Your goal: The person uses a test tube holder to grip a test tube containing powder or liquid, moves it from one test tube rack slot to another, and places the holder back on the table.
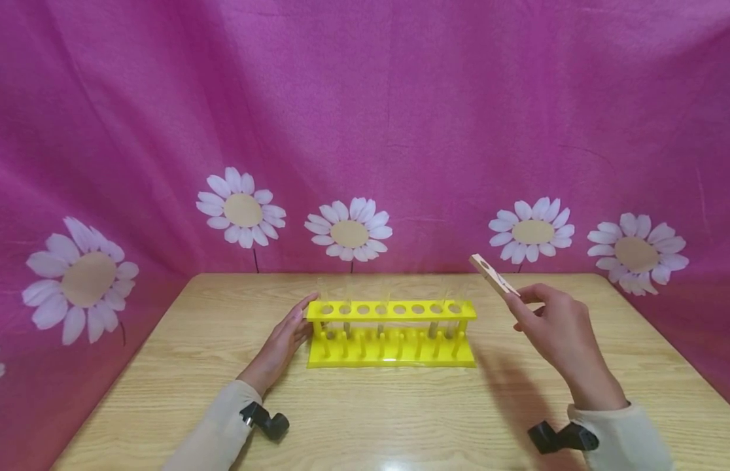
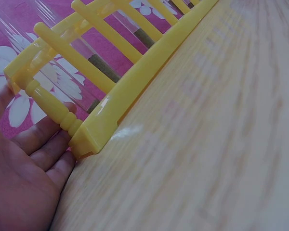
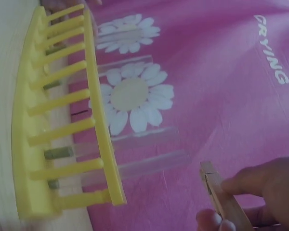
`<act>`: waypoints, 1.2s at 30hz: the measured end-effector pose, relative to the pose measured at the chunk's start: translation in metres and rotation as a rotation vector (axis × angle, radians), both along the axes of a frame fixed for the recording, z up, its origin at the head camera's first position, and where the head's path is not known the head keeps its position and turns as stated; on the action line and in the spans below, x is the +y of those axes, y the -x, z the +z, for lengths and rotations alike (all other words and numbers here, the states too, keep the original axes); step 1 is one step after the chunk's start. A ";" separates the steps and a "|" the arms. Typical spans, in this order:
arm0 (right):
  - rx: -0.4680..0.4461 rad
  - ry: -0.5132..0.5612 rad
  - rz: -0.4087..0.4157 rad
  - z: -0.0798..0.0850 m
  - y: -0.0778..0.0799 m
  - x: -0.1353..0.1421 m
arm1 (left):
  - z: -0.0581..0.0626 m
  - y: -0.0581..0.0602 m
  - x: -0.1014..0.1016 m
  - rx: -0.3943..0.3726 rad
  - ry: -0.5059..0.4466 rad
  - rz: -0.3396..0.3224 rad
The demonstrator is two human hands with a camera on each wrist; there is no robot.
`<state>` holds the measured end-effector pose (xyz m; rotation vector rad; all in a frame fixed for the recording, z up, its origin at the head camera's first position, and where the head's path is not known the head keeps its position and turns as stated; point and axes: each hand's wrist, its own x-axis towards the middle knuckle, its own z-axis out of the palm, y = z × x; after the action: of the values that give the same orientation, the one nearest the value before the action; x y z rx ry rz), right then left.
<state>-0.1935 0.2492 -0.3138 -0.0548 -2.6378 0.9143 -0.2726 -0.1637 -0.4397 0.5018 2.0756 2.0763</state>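
Note:
A yellow test tube rack [image 1: 391, 360] stands on the table with several clear glass test tubes [image 3: 154, 163] upright in its holes. Dark material [image 2: 143, 38] lies at the bottoms of the tubes. My left hand [image 1: 285, 337] touches the rack's left end, its extended fingers [image 2: 43, 137] beside and behind the end post [image 2: 53, 107]. To the right of the rack and above the table, my right hand [image 1: 556, 333] pinches a wooden test tube holder [image 1: 491, 275] that looks like a clothespin. Its tip points up and left, apart from the tubes.
The wood-grain table [image 1: 394, 418] runs back to a magenta cloth [image 1: 394, 131] printed with white daisies. White lettering [image 3: 271, 48] marks the cloth in the right wrist view. A black camera mount [image 1: 265, 422] sits on each beige sleeve [image 1: 214, 432].

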 end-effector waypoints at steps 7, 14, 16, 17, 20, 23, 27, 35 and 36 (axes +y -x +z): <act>0.014 -0.012 0.060 -0.001 0.001 -0.015 | 0.000 -0.001 0.002 0.013 0.013 0.014; 0.031 -0.011 0.087 -0.004 0.004 -0.035 | 0.000 0.000 0.001 0.009 0.021 0.005; 0.047 -0.017 0.100 -0.005 0.005 -0.040 | 0.000 0.000 0.001 0.006 0.019 0.007; 0.056 -0.021 0.106 -0.006 0.005 -0.042 | 0.000 0.001 0.001 0.005 0.019 0.010; 0.087 -0.031 0.122 -0.007 0.006 -0.048 | 0.000 0.000 0.000 0.003 0.021 0.014; 0.106 -0.036 0.142 -0.007 0.006 -0.055 | 0.000 0.000 0.000 -0.005 0.024 0.023; 0.111 -0.044 0.168 -0.008 0.009 -0.062 | 0.000 0.000 0.000 0.004 0.021 0.019; 0.113 -0.042 0.213 -0.008 0.013 -0.077 | 0.000 0.000 0.000 0.002 0.014 0.019; 0.115 -0.039 0.218 -0.008 0.014 -0.078 | 0.000 0.000 0.000 0.001 0.014 0.018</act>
<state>-0.2075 0.1707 -0.3215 0.2915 -2.5881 0.9043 -0.2729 -0.1641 -0.4395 0.4837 2.1013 2.0700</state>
